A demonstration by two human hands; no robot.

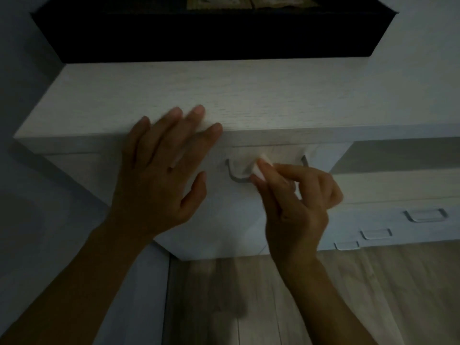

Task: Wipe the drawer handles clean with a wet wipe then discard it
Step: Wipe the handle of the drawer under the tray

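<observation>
A pale wooden drawer unit (199, 95) fills the middle of the head view. Its top drawer has a grey metal handle (234, 174). My right hand (298, 202) pinches a folded white wet wipe (261, 165) against that handle, covering its middle and right part. My left hand (161, 170) lies flat with fingers spread over the unit's front top edge, left of the handle, holding nothing.
A dark box (214, 33) stands at the back of the unit's top. Lower white drawers with several handles (423, 215) sit at the right. Light wooden floor (273, 295) lies below, and a bluish wall (25, 70) is at the left.
</observation>
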